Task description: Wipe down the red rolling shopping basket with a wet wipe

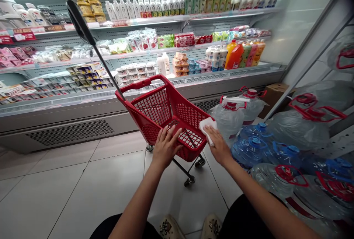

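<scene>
A small red plastic shopping cart [148, 128] stands in front of me on black legs with casters. My left hand [166, 146] lies over the cart's near left rim, its fingers stretched out and spread, with nothing in it. On the right rim, my right hand [217, 142] presses a folded white cloth [208, 124] against the plastic. The fingers lie over the cloth, so part of it is hidden. The inside of the basket shows a perforated floor and lattice walls. A red handle bar [138, 84] spans the far end.
An open refrigerated shelf [177, 84] with bottles, cartons and cups runs behind the cart. Large water jugs [250, 147] crowd the right side, close to my right arm. A slanted black pole [80, 21] rises at the cart's left. Pale tiles [96, 191] cover the floor.
</scene>
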Motion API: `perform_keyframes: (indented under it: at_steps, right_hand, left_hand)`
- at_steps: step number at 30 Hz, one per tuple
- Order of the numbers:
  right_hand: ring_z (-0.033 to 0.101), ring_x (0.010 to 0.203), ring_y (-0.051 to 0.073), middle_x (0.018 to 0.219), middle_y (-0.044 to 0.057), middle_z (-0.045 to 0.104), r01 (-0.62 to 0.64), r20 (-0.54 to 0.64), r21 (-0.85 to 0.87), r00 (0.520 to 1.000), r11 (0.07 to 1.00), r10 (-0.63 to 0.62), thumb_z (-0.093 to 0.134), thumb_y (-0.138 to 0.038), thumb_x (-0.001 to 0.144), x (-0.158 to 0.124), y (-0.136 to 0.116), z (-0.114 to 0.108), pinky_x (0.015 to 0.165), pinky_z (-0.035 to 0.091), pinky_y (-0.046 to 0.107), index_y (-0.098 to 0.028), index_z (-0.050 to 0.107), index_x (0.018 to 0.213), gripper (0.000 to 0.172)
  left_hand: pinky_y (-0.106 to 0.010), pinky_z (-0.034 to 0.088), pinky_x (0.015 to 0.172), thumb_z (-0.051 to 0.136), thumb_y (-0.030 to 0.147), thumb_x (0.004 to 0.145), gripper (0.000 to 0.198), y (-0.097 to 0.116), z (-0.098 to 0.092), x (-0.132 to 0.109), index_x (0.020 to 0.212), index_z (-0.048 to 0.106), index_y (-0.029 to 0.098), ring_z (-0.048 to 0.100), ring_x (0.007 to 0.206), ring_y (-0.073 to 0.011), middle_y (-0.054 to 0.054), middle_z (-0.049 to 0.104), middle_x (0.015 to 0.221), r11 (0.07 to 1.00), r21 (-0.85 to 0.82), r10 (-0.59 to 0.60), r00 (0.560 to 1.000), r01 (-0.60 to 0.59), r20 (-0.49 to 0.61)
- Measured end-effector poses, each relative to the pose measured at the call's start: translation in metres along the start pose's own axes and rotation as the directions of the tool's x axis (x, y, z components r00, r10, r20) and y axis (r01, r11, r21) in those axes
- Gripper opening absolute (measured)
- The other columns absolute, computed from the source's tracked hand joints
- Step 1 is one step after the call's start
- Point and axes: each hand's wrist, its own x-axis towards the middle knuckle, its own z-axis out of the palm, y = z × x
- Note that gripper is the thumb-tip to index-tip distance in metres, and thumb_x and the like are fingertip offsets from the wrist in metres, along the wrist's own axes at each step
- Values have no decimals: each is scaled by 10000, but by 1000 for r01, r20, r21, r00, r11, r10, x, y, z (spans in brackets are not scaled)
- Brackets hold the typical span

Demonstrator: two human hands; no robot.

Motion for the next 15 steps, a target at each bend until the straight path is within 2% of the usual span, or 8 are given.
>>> perform_keyframes:
  at_steps: [4,7,9,11,13,15]
  right_hand:
    - [279,1567,195,1656,46,397,94,33,53,995,994,-96,325,-91,965,-10,-62,13,1289,258,513,-224,279,1650,699]
    - [252,1576,191,1691,50,324,156,71,51,985,986,-159,329,-79,949,-14,-84,7,1297,241,487,-214,202,1670,744]
    - [253,1576,188,1694,45,318,171,91,26,981,985,-172,324,-47,920,-16,-75,-1,1298,233,481,-222,195,1671,782]
    - [282,1566,187,1678,34,356,147,97,-11,985,989,-145,323,-27,904,-18,-53,-11,1298,223,493,-247,220,1666,800]
    - [313,1553,192,1659,31,394,91,72,-44,994,995,-87,330,-29,908,-22,-28,-17,1297,219,511,-266,253,1656,788]
    - [318,1552,203,1653,38,406,38,29,-58,999,998,-37,340,-38,910,-23,-14,-17,1292,233,521,-269,262,1654,783]
  left_hand:
    - [-540,294,1271,643,461,962,686,30,16,7,1593,404,339,373,1508,-353,-17,460,1624,994,0,-112,991,113,-69]
    - [-542,287,1272,635,460,963,715,41,16,9,1612,368,325,405,1480,-354,-19,450,1631,991,-3,-132,989,132,-65]
    - [-487,277,1286,595,486,983,735,32,10,10,1634,319,287,409,1485,-317,-19,402,1661,997,-20,-69,997,69,-32]
    - [-443,251,1300,540,504,1010,735,13,2,9,1646,283,241,372,1520,-279,-38,336,1693,999,-24,-23,1000,23,-21]
    - [-486,204,1311,530,492,1017,700,-9,-5,8,1633,324,230,284,1570,-295,-69,279,1714,997,7,-78,995,78,-59]
    - [-583,175,1298,572,472,997,641,-23,-9,6,1587,428,267,191,1595,-362,-85,246,1724,985,37,-166,980,171,-109]
